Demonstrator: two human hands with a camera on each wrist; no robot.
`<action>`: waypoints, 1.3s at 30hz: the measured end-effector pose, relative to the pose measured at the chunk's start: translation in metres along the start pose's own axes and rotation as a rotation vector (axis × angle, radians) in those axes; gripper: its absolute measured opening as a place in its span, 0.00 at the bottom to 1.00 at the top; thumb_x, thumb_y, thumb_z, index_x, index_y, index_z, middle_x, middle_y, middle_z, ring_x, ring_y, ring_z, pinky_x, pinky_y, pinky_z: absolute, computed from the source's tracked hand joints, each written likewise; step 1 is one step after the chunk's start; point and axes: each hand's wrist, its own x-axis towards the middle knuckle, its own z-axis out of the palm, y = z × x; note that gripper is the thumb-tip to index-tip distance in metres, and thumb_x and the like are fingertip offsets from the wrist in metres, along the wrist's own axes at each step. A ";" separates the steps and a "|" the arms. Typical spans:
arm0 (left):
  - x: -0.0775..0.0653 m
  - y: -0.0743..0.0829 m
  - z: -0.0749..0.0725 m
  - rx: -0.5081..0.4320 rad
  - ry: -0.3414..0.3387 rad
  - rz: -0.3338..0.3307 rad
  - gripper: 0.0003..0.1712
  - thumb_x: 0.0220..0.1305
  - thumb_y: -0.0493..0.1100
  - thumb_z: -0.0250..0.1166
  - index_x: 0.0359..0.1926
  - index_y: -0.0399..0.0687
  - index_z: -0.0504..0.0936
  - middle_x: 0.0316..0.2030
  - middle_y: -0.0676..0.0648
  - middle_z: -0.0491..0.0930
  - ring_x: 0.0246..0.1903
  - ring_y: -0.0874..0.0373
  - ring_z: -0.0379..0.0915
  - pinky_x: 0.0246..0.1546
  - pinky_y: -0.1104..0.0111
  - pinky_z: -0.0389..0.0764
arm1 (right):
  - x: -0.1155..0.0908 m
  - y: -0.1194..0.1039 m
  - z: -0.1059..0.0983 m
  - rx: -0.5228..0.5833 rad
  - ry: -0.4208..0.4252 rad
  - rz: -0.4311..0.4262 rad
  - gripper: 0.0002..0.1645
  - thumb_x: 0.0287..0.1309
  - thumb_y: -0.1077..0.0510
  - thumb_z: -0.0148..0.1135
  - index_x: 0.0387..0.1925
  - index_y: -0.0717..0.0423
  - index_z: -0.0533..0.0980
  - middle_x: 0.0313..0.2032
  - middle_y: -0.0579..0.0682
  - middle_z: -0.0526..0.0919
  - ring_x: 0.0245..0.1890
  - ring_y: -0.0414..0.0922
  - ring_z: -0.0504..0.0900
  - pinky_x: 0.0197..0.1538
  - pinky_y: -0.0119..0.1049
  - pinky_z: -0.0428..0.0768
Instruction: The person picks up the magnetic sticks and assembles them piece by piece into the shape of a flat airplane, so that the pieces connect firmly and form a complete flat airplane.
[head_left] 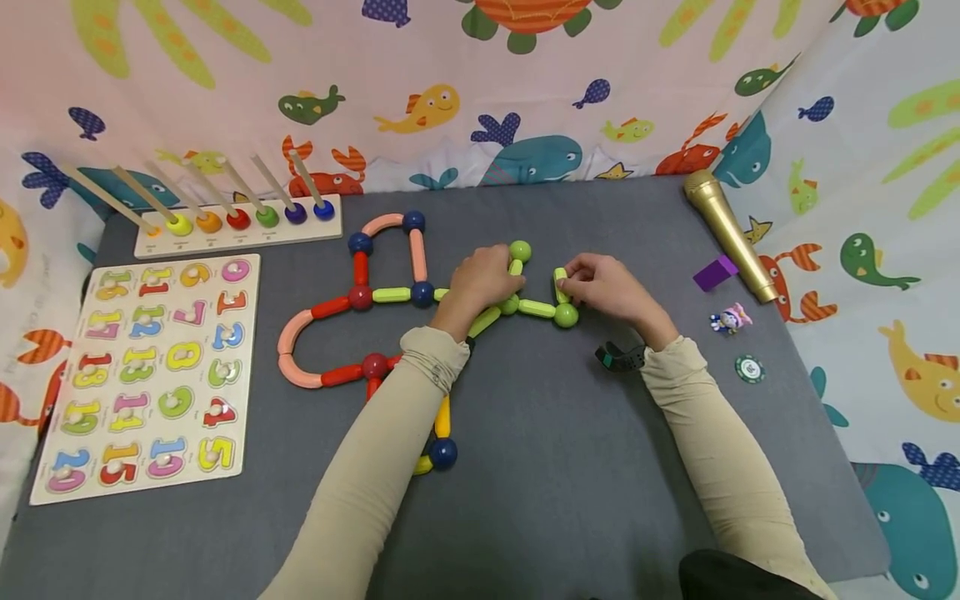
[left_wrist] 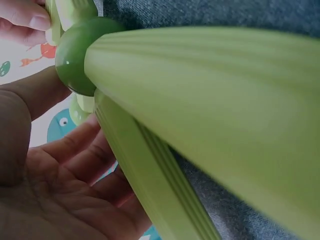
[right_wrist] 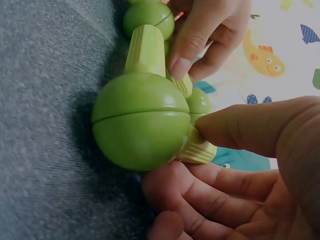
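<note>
My left hand (head_left: 480, 287) pinches a light green magnetic rod (head_left: 516, 267) between an upper green ball (head_left: 520, 250) and a middle green ball (head_left: 510, 304). In the right wrist view, the left thumb (right_wrist: 190, 47) lies against that rod. Between thumb and fingers, my right hand (head_left: 609, 292) holds another light green rod (head_left: 560, 285), whose lower end meets a green ball (head_left: 566, 315). A horizontal green rod (head_left: 537, 308) joins this ball to the middle one. Large in the left wrist view, two more green rods run from a green ball (left_wrist: 77, 60).
Red, peach, blue and yellow magnetic pieces (head_left: 300, 333) extend leftward, partly under my left arm. A number puzzle board (head_left: 251, 350) and a peg stacker (head_left: 240, 237) stand left. Right lie a gold microphone (head_left: 731, 233), purple block (head_left: 716, 272), small figurine (head_left: 731, 318) and poker chip (head_left: 749, 368).
</note>
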 end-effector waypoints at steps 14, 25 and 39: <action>0.006 -0.003 0.002 -0.041 -0.085 0.089 0.15 0.79 0.49 0.65 0.59 0.47 0.81 0.51 0.44 0.80 0.46 0.48 0.76 0.47 0.56 0.75 | 0.004 0.001 0.010 0.015 0.042 0.022 0.19 0.75 0.53 0.65 0.53 0.66 0.83 0.41 0.58 0.88 0.36 0.46 0.81 0.39 0.33 0.76; 0.009 -0.006 -0.001 -0.062 -0.135 0.129 0.20 0.79 0.50 0.66 0.66 0.52 0.82 0.64 0.45 0.78 0.59 0.48 0.74 0.59 0.51 0.74 | 0.007 0.001 0.015 -0.012 0.061 0.038 0.18 0.75 0.52 0.65 0.50 0.65 0.84 0.41 0.57 0.87 0.36 0.47 0.81 0.39 0.34 0.77; 0.007 -0.005 0.004 -0.028 -0.095 0.128 0.25 0.81 0.53 0.62 0.72 0.52 0.79 0.68 0.46 0.77 0.69 0.46 0.70 0.69 0.43 0.65 | -0.003 0.007 0.021 -0.040 0.134 0.037 0.17 0.72 0.51 0.65 0.45 0.63 0.84 0.35 0.53 0.85 0.28 0.41 0.76 0.32 0.34 0.73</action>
